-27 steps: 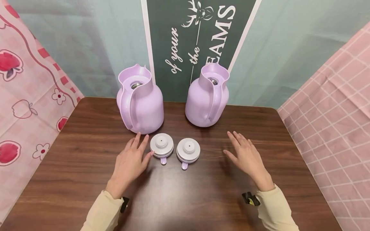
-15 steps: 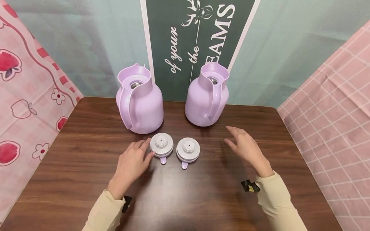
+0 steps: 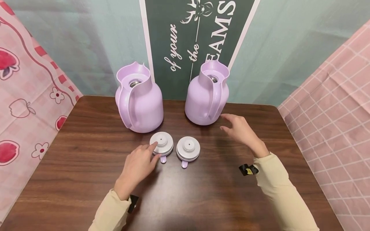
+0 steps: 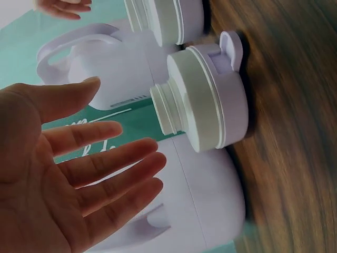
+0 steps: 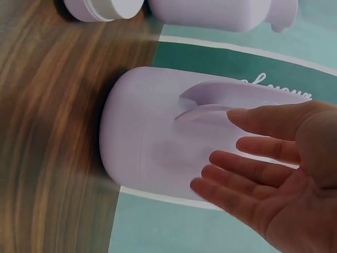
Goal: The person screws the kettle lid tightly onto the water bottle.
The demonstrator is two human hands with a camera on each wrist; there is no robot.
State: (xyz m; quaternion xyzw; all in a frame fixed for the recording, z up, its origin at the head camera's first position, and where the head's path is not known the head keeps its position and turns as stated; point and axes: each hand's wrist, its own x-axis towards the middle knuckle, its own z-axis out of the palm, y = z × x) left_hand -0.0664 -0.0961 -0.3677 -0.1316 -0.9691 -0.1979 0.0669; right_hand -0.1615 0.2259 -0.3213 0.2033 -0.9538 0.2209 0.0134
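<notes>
Two lilac vacuum jugs stand upright without lids at the back of the table: the left jug (image 3: pixel 145 107) and the right jug (image 3: pixel 199 101). In front of them lie two white lids with lilac tabs, the left lid (image 3: pixel 166 147) and the right lid (image 3: pixel 188 150), their threaded necks pointing up. My left hand (image 3: pixel 138 163) hovers by the left lid, its index finger overlapping the lid in the head view; the left wrist view shows spread fingers (image 4: pixel 121 163) apart from the lid. Beside the right jug's handle is my right hand (image 3: pixel 241 130), fingers loosely extended and holding nothing.
The brown wooden table (image 3: pixel 202 199) ends at a green curtain (image 3: pixel 98 48) with a dark lettered panel (image 3: pixel 185 77). Pink patterned cloth (image 3: pixel 26 128) hangs on the left, pink checked cloth (image 3: pixel 341 128) on the right.
My left hand has moved right, over the edge of the left lid. My right hand has moved forward, closer to the right jug. Jugs and lids stay in place.
</notes>
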